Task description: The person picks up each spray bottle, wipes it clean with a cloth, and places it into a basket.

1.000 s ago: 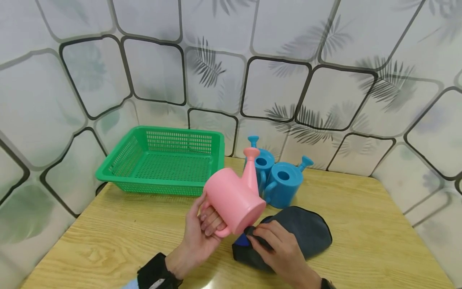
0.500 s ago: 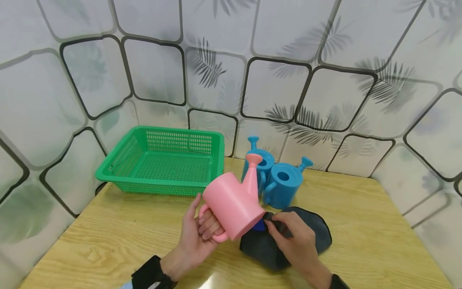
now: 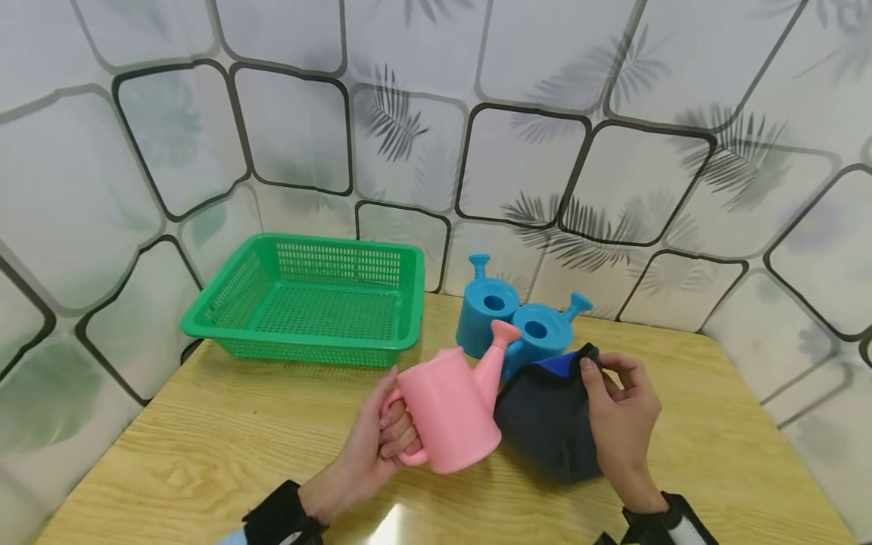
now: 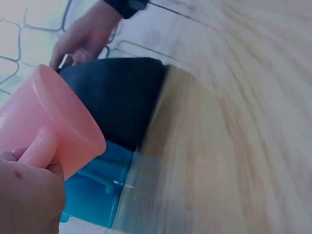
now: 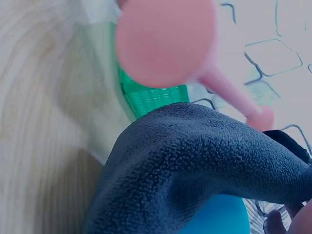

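My left hand [image 3: 371,446] grips the handle of a pink watering can [image 3: 450,412], tilted with its spout toward the back right. The can appears clear of the table, and its round base faces the right wrist camera. My right hand [image 3: 623,424] pinches the black-edged top of a dark grey fuzzy cloth [image 3: 548,424], which hangs down beside the can. A strip of the cloth's blue other side shows at the top. In the right wrist view the cloth [image 5: 185,151] arches in front of the can [image 5: 165,41], whose spout reaches past it.
Two blue watering cans, one at the left [image 3: 477,325] and one at the right [image 3: 545,327], stand behind the cloth, which partly covers the right one. A green plastic basket [image 3: 306,344] sits at the back left of the wooden table [image 3: 225,439], near the patterned wall covering [image 3: 409,174].
My right hand has moved right and up, lifting the cloth from the table into a hanging fold. The pink can has dropped slightly and turned more upright in my left hand.
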### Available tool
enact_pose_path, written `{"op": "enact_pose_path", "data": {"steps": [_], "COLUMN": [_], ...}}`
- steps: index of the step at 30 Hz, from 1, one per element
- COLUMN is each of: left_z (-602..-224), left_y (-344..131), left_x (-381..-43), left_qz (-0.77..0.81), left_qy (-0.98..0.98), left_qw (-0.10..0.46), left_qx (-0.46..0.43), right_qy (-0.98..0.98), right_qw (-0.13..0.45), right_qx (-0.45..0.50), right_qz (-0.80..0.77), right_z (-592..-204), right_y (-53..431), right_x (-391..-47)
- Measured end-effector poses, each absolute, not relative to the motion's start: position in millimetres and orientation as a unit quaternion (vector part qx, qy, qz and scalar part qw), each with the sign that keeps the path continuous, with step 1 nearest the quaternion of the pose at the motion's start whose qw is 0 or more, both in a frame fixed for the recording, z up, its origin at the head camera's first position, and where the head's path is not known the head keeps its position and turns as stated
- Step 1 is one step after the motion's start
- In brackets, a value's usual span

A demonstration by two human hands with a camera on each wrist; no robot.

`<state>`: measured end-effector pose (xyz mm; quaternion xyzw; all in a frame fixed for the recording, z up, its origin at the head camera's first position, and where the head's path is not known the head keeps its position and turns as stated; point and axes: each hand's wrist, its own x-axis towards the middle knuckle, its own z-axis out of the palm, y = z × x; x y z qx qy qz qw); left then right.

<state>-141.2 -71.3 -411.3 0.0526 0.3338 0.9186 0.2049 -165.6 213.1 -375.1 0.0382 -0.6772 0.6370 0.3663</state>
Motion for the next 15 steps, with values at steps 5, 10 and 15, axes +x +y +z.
{"op": "enact_pose_path", "data": {"steps": [5, 10, 15], "left_z": [-412.4, -411.8, -412.6], "left_y": [-72.5, -74.1, -75.7], "left_x": [-141.7, -141.7, -143.8], "left_qz": [0.882, 0.838, 0.813], "left_qy": [0.434, 0.521, 0.560], "left_qw": [0.172, 0.152, 0.149], "left_qx": [0.065, 0.058, 0.056], "right_qy": [-0.625, -0.614, -0.580], "right_qw": [0.344, 0.290, 0.215], "right_qx": [-0.033, -0.118, -0.122], "right_qz": [0.700, 0.724, 0.776], "right_z": [-368.0, -357.9, -349.9], "right_y": [219.7, 225.5, 231.0], "right_x": [-172.4, -175.7, -175.0]}}
